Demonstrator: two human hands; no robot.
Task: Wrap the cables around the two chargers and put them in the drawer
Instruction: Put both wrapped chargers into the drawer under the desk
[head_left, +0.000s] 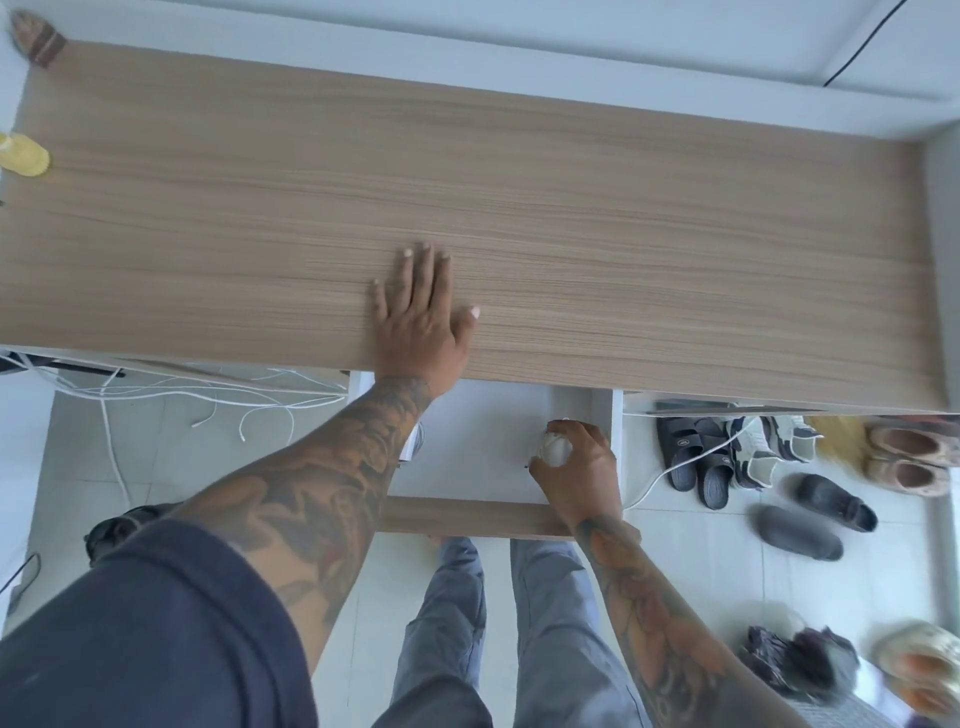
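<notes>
A white drawer (483, 452) stands pulled out under the wooden desk top (519, 208), its wooden front (467, 517) toward me. My right hand (576, 467) is inside the drawer at its right side, fingers curled round a white charger (552, 448) wound with its cable. My left hand (423, 317) lies flat, fingers straight, on the desk top near its front edge. A second white object (413, 441) peeks out at the drawer's left side, mostly hidden by my left forearm; I cannot tell what it is.
Loose white cables (208, 400) hang under the desk at left. Several shoes and sandals (753, 457) lie on the tiled floor at right, with a white cable across them. A yellow round object (23, 156) sits at the desk's left edge. My legs stand below the drawer.
</notes>
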